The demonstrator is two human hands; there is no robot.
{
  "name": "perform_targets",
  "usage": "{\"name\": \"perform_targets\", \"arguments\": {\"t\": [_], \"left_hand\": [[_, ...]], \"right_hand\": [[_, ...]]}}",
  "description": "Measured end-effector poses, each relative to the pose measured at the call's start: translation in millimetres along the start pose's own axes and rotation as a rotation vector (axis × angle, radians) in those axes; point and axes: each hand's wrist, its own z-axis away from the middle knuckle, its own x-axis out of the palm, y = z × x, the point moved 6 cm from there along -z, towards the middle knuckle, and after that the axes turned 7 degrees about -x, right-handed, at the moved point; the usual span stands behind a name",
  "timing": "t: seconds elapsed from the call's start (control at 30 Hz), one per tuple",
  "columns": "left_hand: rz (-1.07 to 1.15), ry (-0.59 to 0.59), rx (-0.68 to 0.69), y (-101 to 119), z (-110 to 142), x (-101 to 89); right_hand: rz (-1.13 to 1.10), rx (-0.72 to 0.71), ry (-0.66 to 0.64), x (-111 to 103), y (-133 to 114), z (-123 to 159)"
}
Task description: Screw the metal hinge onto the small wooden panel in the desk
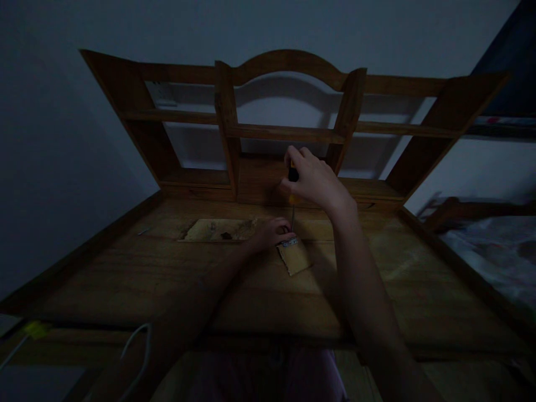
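My right hand (312,176) grips the black and yellow handle of a screwdriver (292,215), which stands nearly upright with its shaft pointing down. Low at the tip is my left hand (272,233), its fingers bent and drawn together beside the shaft. What they pinch is too dark and small to make out. Just under those fingertips lies a small greyish, metal-looking strip (289,242), along the top edge of a pale, ragged-edged flat piece (296,258) on the desk. The exact spot where the tip touches is hidden by the fingers.
The wooden desk (167,279) has a shelf unit (288,133) along its back. A long pale worn patch (218,229) lies left of the hands, with a small light object (143,231) farther left. A white cable (146,346) loops at the front left. The room is dim.
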Motion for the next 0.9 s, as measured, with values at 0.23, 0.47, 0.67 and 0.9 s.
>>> {"name": "perform_targets", "arguments": {"t": [0.23, 0.47, 0.67, 0.9], "left_hand": [[-0.016, 0.049, 0.036, 9, 3, -2.1], [-0.037, 0.072, 0.006, 13, 4, -2.7], [-0.068, 0.082, 0.041, 14, 5, -2.8], [-0.16, 0.113, 0.076, 18, 6, -3.0]], "right_hand": [[-0.019, -0.004, 0.031, 0, 5, 0], [-0.068, 0.004, 0.026, -1, 4, 0], [-0.028, 0.006, 0.037, 3, 13, 0], [-0.085, -0.039, 0.059, 0, 10, 0]]}}
